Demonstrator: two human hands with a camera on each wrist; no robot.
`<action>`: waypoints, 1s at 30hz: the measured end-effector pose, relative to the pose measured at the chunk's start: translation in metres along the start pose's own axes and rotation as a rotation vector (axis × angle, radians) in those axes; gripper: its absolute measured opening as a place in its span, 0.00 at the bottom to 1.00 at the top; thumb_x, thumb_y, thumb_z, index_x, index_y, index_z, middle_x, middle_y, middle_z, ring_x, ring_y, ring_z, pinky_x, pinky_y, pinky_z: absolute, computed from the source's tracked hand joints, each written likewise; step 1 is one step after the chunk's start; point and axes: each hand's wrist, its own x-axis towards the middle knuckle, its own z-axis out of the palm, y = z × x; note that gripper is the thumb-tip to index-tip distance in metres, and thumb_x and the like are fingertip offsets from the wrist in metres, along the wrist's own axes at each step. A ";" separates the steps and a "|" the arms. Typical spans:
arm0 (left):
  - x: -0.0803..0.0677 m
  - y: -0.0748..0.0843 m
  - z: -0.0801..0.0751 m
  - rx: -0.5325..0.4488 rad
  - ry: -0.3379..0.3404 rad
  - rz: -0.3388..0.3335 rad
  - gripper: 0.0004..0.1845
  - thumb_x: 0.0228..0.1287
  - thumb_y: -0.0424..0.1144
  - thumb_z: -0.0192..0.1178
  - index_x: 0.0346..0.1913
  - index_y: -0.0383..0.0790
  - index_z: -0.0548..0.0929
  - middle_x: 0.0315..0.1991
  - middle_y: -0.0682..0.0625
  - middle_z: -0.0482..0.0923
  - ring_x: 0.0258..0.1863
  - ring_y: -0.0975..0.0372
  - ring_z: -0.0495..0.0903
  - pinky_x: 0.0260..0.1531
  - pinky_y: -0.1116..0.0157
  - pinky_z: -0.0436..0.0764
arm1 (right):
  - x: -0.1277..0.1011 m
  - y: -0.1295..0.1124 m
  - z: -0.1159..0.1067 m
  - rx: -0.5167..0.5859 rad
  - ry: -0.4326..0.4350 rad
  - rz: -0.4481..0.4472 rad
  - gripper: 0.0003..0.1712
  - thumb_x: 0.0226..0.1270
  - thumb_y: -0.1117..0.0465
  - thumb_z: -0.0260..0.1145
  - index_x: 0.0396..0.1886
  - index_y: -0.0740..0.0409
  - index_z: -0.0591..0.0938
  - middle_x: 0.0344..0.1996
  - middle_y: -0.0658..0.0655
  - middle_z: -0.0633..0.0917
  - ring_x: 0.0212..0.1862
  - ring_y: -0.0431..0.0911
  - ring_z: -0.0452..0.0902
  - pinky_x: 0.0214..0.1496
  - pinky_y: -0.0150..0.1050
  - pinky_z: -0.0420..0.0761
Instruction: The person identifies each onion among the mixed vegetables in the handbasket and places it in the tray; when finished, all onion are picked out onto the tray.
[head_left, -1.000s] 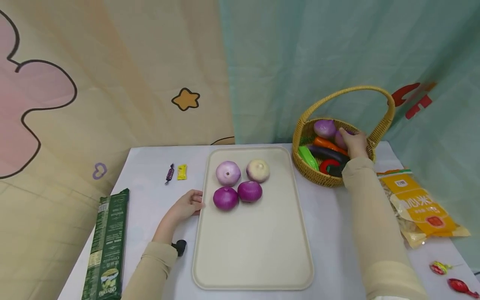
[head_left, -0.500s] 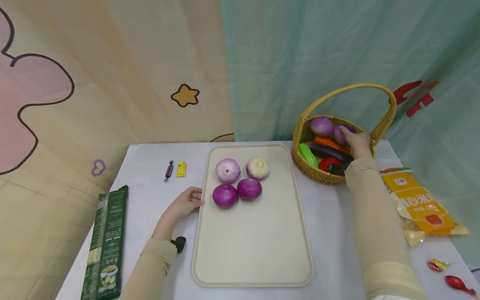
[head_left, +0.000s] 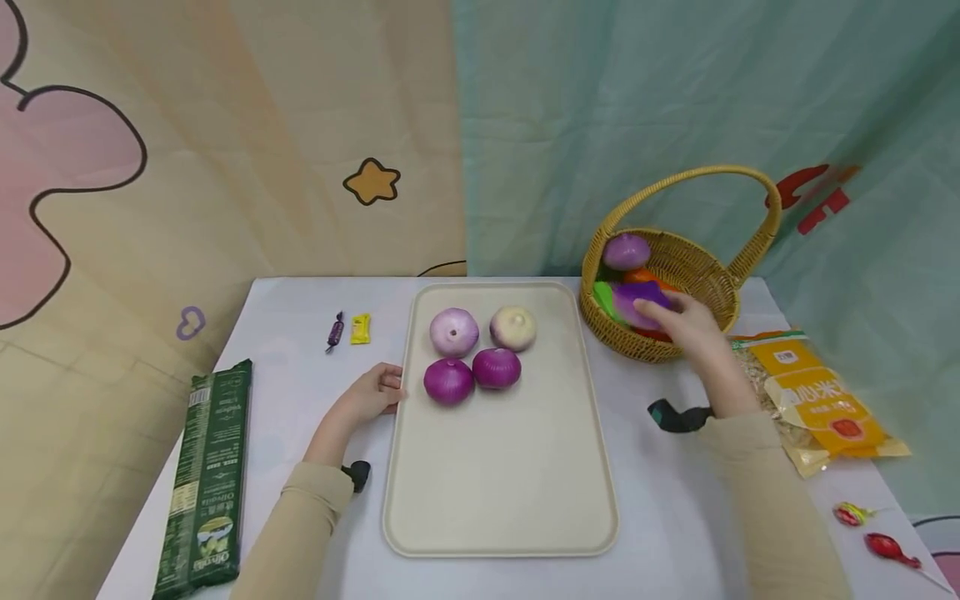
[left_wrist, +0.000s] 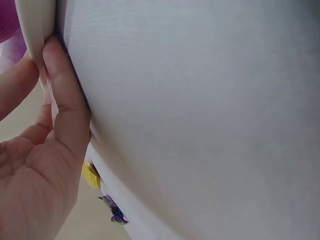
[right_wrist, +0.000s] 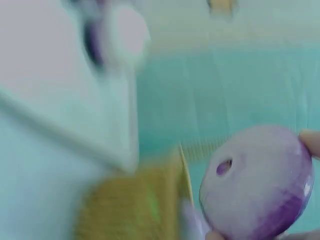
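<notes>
My right hand [head_left: 693,329] grips a purple onion [head_left: 636,300] over the front of the wicker basket [head_left: 633,343]. The right wrist view shows this onion [right_wrist: 257,185] pale at one end, with fingertips at its sides. Another purple onion [head_left: 627,252] sits at the back left in the basket, near a green vegetable [head_left: 604,300] and an orange one [head_left: 641,275], both partly hidden. My left hand [head_left: 371,394] holds the left rim of the beige tray [head_left: 502,483], pinching its edge in the left wrist view. Several onions, including a whitish one [head_left: 513,328], rest on the tray's far half.
Two wrapped candies, one purple [head_left: 335,332] and one yellow [head_left: 361,328], lie left of the tray. A long green packet [head_left: 204,483] lies at the left edge. On the right are a yellow grain bag [head_left: 832,400] and two lollipops [head_left: 888,547]. The basket handle [head_left: 693,173] arches high.
My right hand has lifted the onion from the basket's right side and moved it left and toward me, over the other vegetables. The left hand stays at the tray's rim.
</notes>
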 end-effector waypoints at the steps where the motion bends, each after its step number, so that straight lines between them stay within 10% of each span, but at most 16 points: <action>1: 0.000 0.000 0.001 -0.001 -0.005 -0.002 0.23 0.70 0.30 0.55 0.66 0.31 0.66 0.49 0.40 0.72 0.44 0.57 0.77 0.46 0.63 0.86 | -0.011 0.002 0.012 -0.002 -0.026 -0.038 0.54 0.67 0.36 0.60 0.78 0.64 0.50 0.75 0.72 0.54 0.74 0.67 0.52 0.75 0.64 0.58; 10: -0.002 0.002 -0.001 0.003 -0.022 0.009 0.24 0.70 0.30 0.56 0.67 0.31 0.65 0.48 0.40 0.71 0.45 0.56 0.77 0.48 0.62 0.85 | -0.083 0.008 0.143 0.155 -0.301 -0.253 0.44 0.55 0.54 0.77 0.69 0.56 0.69 0.68 0.64 0.70 0.65 0.63 0.71 0.65 0.55 0.77; 16: 0.001 0.004 -0.004 0.002 -0.041 -0.011 0.25 0.72 0.32 0.55 0.68 0.31 0.63 0.51 0.39 0.71 0.46 0.56 0.77 0.48 0.63 0.85 | -0.097 0.002 0.204 0.087 -0.329 -0.360 0.45 0.47 0.55 0.81 0.65 0.56 0.72 0.63 0.58 0.76 0.61 0.56 0.75 0.63 0.53 0.78; 22: 0.003 0.004 -0.004 -0.020 -0.054 0.015 0.24 0.72 0.30 0.54 0.67 0.29 0.63 0.51 0.39 0.71 0.45 0.58 0.76 0.48 0.63 0.85 | -0.098 0.009 0.231 -0.109 -0.280 -0.512 0.45 0.47 0.60 0.80 0.65 0.59 0.69 0.61 0.58 0.73 0.62 0.53 0.73 0.65 0.52 0.76; 30: 0.001 0.002 -0.005 -0.038 -0.052 0.024 0.24 0.71 0.29 0.54 0.67 0.28 0.63 0.50 0.39 0.71 0.44 0.59 0.76 0.47 0.63 0.86 | -0.096 0.010 0.235 -0.157 -0.285 -0.492 0.51 0.46 0.63 0.79 0.69 0.63 0.64 0.62 0.63 0.70 0.63 0.56 0.72 0.67 0.53 0.74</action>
